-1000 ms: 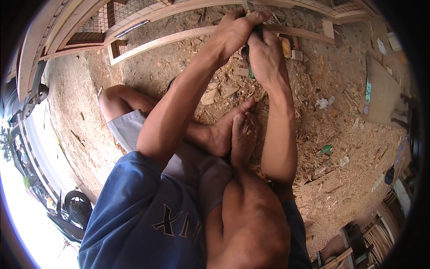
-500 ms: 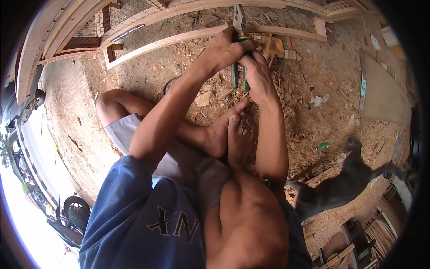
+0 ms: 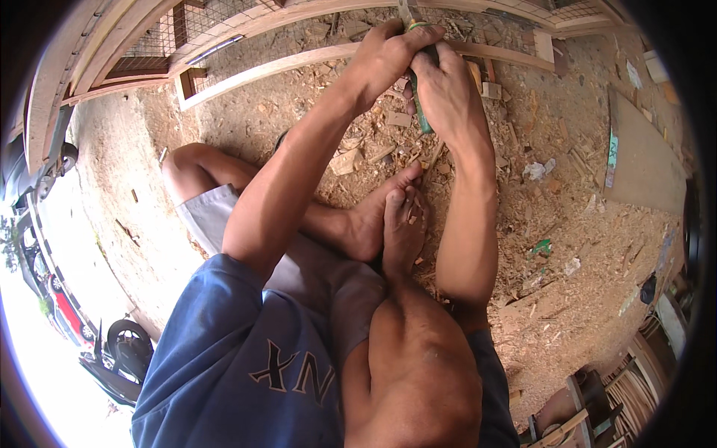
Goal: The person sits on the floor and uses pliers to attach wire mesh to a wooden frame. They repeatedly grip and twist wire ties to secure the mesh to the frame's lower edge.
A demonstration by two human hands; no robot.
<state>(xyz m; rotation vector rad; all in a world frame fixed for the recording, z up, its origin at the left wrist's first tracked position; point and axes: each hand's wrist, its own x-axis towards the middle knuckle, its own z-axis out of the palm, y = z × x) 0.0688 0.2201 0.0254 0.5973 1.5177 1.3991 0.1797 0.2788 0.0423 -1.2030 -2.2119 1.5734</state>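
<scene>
both hands have climbed toward the wooden rail [image 3: 299, 58] since a second ago. the left hand [image 3: 385, 56] and right hand [image 3: 444, 89] are clenched round green-handled pliers [image 3: 418, 104], whose head now sits right at the rail, so the tool looks engaged with the frame. wood scraps [image 3: 347, 160] lie just below the rail.

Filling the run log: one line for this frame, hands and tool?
left hand: gripping pliers top | right hand: around green pliers handle | at wooden slat | ground: sawdust, wood scraps
</scene>
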